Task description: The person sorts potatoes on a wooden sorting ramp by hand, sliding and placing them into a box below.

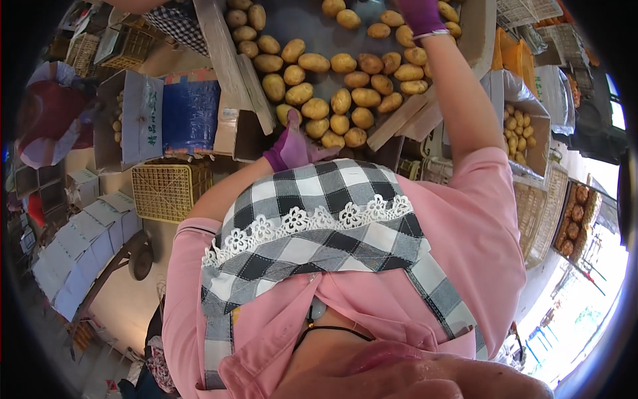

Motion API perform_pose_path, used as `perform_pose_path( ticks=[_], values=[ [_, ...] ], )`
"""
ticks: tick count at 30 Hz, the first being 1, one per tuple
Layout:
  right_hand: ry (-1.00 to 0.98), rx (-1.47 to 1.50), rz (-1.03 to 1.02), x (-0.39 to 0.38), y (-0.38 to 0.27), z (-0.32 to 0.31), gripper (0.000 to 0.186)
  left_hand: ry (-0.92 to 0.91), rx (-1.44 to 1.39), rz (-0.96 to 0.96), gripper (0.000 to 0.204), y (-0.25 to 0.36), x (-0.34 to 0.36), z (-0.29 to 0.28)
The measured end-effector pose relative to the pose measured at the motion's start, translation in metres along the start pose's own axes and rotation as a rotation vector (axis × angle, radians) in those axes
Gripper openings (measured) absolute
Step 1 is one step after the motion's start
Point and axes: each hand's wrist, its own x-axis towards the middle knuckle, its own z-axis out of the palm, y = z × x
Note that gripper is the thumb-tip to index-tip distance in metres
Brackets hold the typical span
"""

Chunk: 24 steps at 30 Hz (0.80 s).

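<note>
Many yellow-brown potatoes lie on a dark sorting table, bunched most thickly near its front edge. My left hand, in a purple glove, is at that front edge close to my apron. Its thumb and fingers are spread apart, and the thumb is against a potato. My right hand, also gloved in purple, reaches to the far right of the table among more potatoes. The picture's top edge cuts it off, so its fingers do not show.
Wooden boards line the table's left side, and another board angles in at front right. Cartons of potatoes stand on both sides. A yellow plastic crate sits at left, beyond it a cart of white boxes. Another person is at far left.
</note>
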Motion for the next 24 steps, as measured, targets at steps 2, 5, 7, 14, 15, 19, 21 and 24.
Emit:
perform_pose_path(
  ticks=[2,5,7,14,15,19,21,24],
  values=[
    [-0.158,0.259,0.424,-0.016,-0.070,-0.063,0.021,-0.025,0.019,0.022,0.108,0.004,-0.006,0.005],
    [-0.259,0.166,0.079,-0.058,-0.088,-0.089,0.029,-0.074,-0.063,0.012,0.106,0.002,-0.009,-0.006],
    [-0.255,0.302,0.308,-0.087,-0.106,-0.093,0.026,-0.103,-0.095,0.004,0.106,0.001,-0.007,-0.010],
    [-1.030,-0.597,0.222,-0.146,-0.131,-0.001,0.049,0.000,-0.346,-0.129,0.104,-0.002,0.007,-0.027],
    [-1.165,-0.665,0.157,-0.138,-0.139,0.004,0.056,0.022,-0.526,-0.204,0.103,-0.003,0.010,-0.032],
    [-1.096,-0.478,0.269,-0.113,-0.131,-0.001,0.044,0.226,-0.514,-0.226,0.103,0.002,0.005,-0.012],
    [-0.928,-0.306,0.373,-0.117,-0.113,-0.014,0.039,0.162,-0.592,-0.296,0.102,0.003,0.006,-0.015],
    [-0.486,1.171,0.976,-0.122,-0.127,-0.081,0.048,0.007,-0.293,-0.097,0.102,-0.002,0.004,-0.018]
  ],
)
